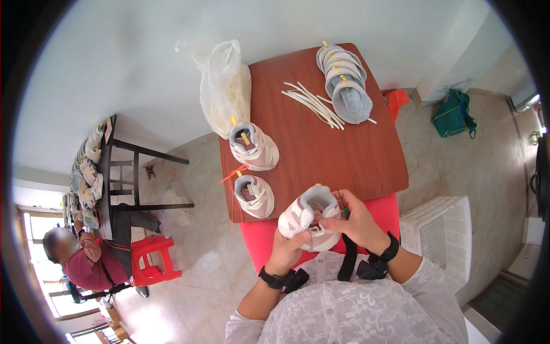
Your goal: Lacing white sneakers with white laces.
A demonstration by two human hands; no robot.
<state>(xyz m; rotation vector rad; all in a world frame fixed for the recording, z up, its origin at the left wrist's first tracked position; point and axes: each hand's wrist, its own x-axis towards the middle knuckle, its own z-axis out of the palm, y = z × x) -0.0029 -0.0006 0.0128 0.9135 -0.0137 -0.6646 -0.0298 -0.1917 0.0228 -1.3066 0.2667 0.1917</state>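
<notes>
A pink and white shoe upper (295,220) with a grey lining is raised at the table's near edge, between my hands. Around its left lower side, my left hand (285,250) is closed, thumb on the front. My right hand (360,222) is closed at the right side of the upper, thumb and fingertips at the lacing area. A small green thing shows by its fingers, too little of it to name. Two similar shoe uppers, one farther (264,153) and one nearer (262,202), sit on the table's left side with yellow tabs. A red cord (234,174) lies by them.
On the brown table (321,166) are white laces (314,105), a row of nested uppers (352,106) and a plastic bag (220,100). A white crate (440,232) and green bag (452,116) stand right. At left, another person (91,264) sits by a shoe-laden table.
</notes>
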